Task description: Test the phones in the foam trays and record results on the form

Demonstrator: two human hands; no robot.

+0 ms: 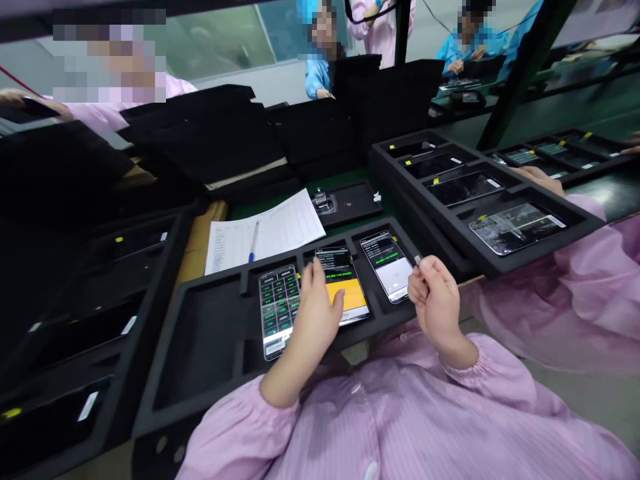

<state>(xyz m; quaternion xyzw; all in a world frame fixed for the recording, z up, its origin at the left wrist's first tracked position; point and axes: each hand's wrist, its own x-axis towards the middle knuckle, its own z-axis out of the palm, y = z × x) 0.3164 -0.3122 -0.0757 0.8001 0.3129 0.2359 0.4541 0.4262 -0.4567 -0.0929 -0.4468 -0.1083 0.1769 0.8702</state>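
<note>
A black foam tray (200,347) in front of me holds three lit phones. My left hand (315,313) lies on the middle phone (350,293), whose screen shows an orange band, with the fingers stretched toward its top. Left of it sits a phone (277,310) with a green grid on screen. My right hand (435,297) is closed in a pinch on a small silvery piece (417,260), just right of the phone (390,267) with a white lower screen.
A paper sheet (270,233) with a blue pen (253,243) lies behind the tray. Another foam tray (500,263) of phones stands at the right, with a co-worker's pink sleeve (575,287) beside it. Dark trays (75,320) stack at the left. Other people work across the bench.
</note>
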